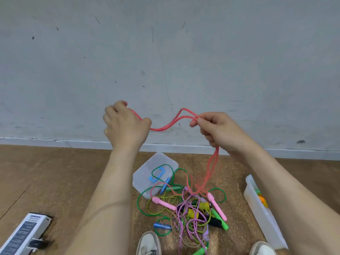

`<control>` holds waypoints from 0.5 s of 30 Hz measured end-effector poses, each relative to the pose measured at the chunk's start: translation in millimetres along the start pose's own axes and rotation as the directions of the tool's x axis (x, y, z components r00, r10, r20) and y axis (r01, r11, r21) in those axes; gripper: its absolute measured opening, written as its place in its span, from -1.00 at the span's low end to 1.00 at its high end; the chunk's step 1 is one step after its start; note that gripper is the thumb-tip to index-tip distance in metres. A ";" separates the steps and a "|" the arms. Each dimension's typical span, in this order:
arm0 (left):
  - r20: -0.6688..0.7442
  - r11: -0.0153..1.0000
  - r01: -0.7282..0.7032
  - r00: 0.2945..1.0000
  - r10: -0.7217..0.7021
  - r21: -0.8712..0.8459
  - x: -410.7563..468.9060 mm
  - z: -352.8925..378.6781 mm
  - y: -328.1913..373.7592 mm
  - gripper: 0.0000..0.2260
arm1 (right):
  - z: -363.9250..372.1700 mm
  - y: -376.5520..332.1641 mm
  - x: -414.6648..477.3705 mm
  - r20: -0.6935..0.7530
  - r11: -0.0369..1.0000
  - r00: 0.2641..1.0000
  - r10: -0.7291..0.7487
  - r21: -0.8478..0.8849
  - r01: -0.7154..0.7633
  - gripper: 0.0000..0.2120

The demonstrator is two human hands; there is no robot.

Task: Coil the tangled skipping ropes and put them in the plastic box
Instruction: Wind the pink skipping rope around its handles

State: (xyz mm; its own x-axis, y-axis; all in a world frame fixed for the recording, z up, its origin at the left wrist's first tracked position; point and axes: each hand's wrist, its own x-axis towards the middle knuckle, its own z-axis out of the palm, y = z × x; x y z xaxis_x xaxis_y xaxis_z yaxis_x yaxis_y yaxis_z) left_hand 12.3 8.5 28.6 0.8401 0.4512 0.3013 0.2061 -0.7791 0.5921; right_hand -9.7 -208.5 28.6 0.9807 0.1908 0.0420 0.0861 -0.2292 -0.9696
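Observation:
I hold a pink skipping rope (166, 126) up at chest height in front of the wall. My left hand (125, 126) grips a doubled loop of it. My right hand (219, 129) pinches the strands between thumb and fingers. From the right hand the rope hangs down to its two pink handles (163, 203) on the floor. They lie in a tangled heap of ropes (189, 212): green, purple, yellow-green, with blue, green, black and yellow handles. A clear plastic box (257, 205) stands at the right, with something orange inside.
A clear plastic lid (145, 173) with a blue clip lies on the cork floor behind the heap, partly under a green rope. A white printed carton (24, 234) lies at the lower left. My two shoes (149, 243) show at the bottom edge. A grey wall rises close ahead.

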 end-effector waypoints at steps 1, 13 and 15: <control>-0.065 0.993 -0.115 0.991 0.114 -0.013 -5.3 -0.2 6.7 -0.38 | 1.2 0.1 0.2 -0.003 0.998 1.000 -0.015 -0.054 0.015 -0.74; 0.394 0.766 -0.148 0.787 0.474 -0.625 -29.6 6.7 51.1 -0.59 | -20.6 3.3 -8.1 0.299 0.994 0.953 0.036 -0.106 -0.005 -0.92; 0.311 0.441 0.155 0.900 0.307 -0.884 -20.9 -1.7 52.0 -0.62 | -21.4 20.1 -4.3 0.325 0.965 0.938 0.118 -0.261 -0.031 -0.87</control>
State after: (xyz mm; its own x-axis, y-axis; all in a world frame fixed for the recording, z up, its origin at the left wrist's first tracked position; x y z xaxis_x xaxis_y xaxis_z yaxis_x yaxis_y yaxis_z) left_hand 4.6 -40.8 54.4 0.9749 0.0316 0.2203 -0.2225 0.1114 0.9686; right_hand -8.5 -234.3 14.1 0.8732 0.4625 -0.1538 0.0983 -0.4760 -0.8739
